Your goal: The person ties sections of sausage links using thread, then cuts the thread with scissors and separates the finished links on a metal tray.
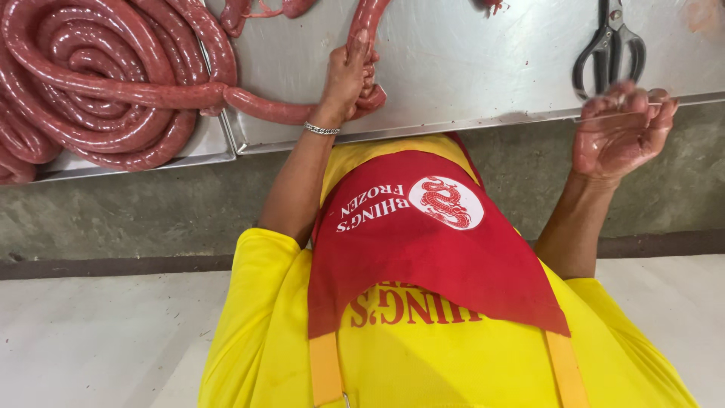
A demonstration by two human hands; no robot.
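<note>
Already most sausage [113,83] lies coiled on the tray [453,60]; your left hand [349,75] pinches one length there, your right hand [623,128] hangs loosely curled, seemingly empty, beside scissors [609,45].

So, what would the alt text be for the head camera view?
A person's left hand grips a long red sausage rope on a steel table, beside a big coil of it. The right hand hovers open and empty near black scissors; a yellow shirt and red apron fill the foreground.
</note>
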